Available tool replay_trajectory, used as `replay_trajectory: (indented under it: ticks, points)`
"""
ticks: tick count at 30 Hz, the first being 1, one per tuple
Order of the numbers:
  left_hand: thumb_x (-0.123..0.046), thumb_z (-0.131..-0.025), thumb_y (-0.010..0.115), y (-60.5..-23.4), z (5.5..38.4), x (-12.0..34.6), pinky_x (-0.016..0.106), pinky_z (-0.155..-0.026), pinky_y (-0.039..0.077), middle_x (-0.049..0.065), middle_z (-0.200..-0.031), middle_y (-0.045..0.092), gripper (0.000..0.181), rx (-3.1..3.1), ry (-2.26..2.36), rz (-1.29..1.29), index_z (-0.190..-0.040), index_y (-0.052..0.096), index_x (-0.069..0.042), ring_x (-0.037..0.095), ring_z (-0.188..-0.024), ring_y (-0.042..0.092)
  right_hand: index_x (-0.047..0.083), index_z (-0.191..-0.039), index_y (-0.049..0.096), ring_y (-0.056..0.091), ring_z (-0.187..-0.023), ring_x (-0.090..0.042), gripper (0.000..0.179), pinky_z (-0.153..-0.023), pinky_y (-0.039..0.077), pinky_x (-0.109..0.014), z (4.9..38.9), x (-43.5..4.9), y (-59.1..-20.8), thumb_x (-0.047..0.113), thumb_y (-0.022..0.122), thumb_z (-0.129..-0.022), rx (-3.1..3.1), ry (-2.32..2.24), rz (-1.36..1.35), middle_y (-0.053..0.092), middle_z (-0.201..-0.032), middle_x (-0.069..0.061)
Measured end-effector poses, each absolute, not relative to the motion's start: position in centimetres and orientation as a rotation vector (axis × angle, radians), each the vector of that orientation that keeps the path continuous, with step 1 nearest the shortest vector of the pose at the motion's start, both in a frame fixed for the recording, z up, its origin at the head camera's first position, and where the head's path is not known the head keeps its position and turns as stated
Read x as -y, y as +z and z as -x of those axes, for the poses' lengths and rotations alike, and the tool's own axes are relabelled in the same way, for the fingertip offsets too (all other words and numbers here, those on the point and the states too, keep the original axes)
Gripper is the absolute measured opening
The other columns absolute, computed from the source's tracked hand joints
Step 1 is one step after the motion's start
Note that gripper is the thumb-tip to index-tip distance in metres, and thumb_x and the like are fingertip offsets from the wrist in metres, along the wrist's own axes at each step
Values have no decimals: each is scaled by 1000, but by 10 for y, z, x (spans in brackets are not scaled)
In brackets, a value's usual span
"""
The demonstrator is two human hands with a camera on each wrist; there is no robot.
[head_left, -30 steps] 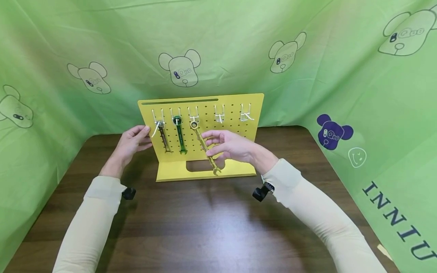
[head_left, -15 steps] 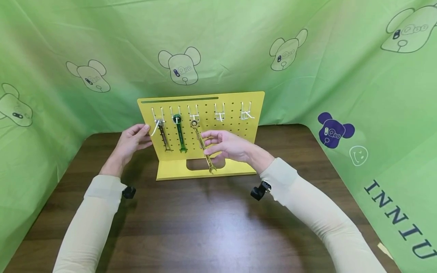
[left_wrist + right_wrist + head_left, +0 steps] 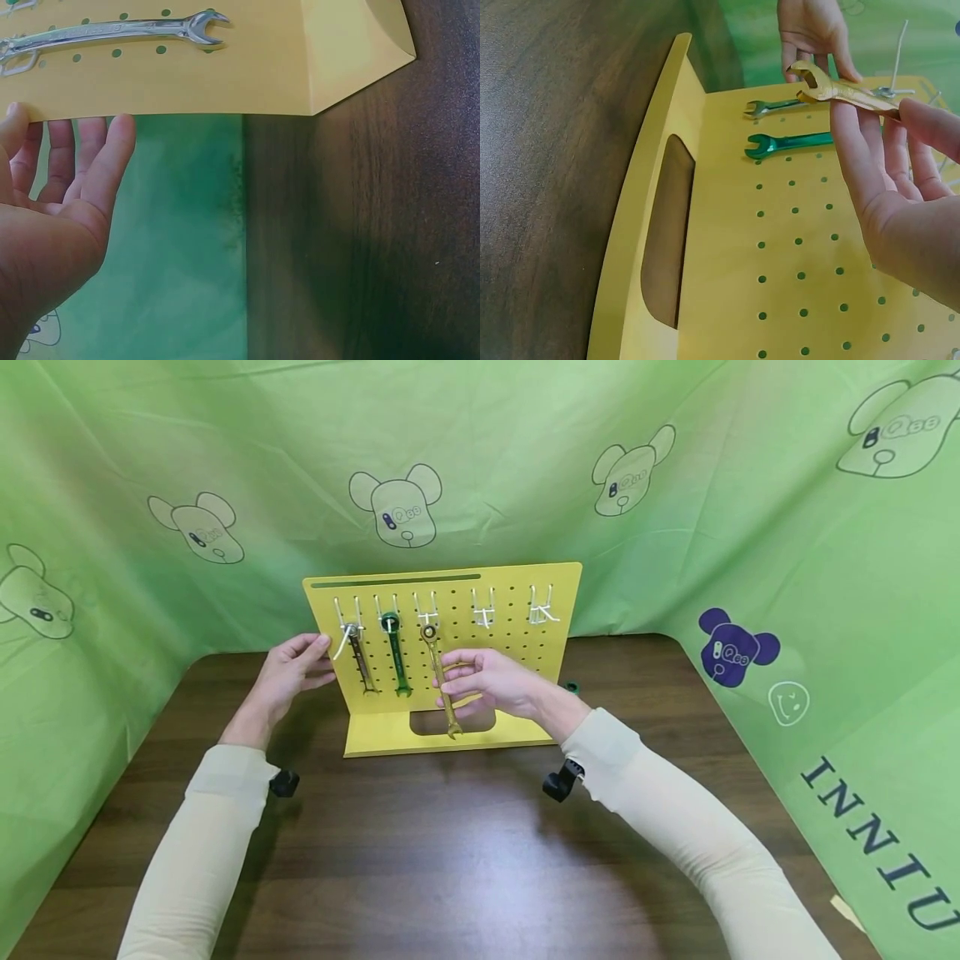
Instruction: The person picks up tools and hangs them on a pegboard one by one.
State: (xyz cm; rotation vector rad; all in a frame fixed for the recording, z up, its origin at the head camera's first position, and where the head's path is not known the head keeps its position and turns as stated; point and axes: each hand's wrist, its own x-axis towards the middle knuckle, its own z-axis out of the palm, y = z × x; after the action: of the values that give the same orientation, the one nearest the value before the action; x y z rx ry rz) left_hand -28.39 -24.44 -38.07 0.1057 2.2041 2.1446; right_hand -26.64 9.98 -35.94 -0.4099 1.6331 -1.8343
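A yellow pegboard stand (image 3: 525, 578) stands upright on the table. My left hand (image 3: 288, 672) holds its left edge, thumb at the front and fingers behind. Between thumb and fingers, my right hand (image 3: 498, 683) pinches a gold combination wrench (image 3: 447, 706) in front of the board. The ring end of that wrench is up, right at the third hook (image 3: 427, 610); its open end (image 3: 816, 81) points down. To its left hang a green wrench (image 3: 397, 662) and a silver wrench (image 3: 120, 30), each ring end on a hook.
Two more white hooks (image 3: 483, 614) on the right of the board carry nothing. A small dark green thing (image 3: 572, 687) shows beyond the right wrist. Brown wooden table (image 3: 420, 860) in front; green printed cloth (image 3: 510, 460) hangs behind and at the sides.
The gold wrench's lower end has swung left, so it hangs more upright, and my right hand has shifted slightly left with it. My left hand stays on the board edge.
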Motion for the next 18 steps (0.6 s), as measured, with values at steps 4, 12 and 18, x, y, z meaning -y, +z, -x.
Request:
replay_trajectory:
  ticks: [4,12,18]
  points:
    - [-38,-98,66,-380,283,244,32,-90,60,4,-112,59,35,-2215,2137,-100,-115,65,-8,15,-95,63,-2,-133,49,70,-98,-28,37,-95,57,-55,269,-98,-362,-7,59,-98,-1633,-1850,390,68,-110,-12]
    - [-38,-98,66,-382,283,244,33,-91,60,4,-112,58,34,-2213,2142,-100,-115,65,-9,15,-95,63,0,-137,49,59,-121,-45,40,-100,55,-52,270,-94,-365,-5,59,-99,-1690,-1844,338,56,-135,-28]
    - [-39,-98,67,-382,282,244,32,-90,61,4,-112,59,32,-2208,2145,-94,-113,66,-11,15,-95,64,-3,-145,43,54,-127,-44,49,-105,53,-49,275,-90,-369,-4,59,-99,-1729,-1845,299,50,-142,-30]
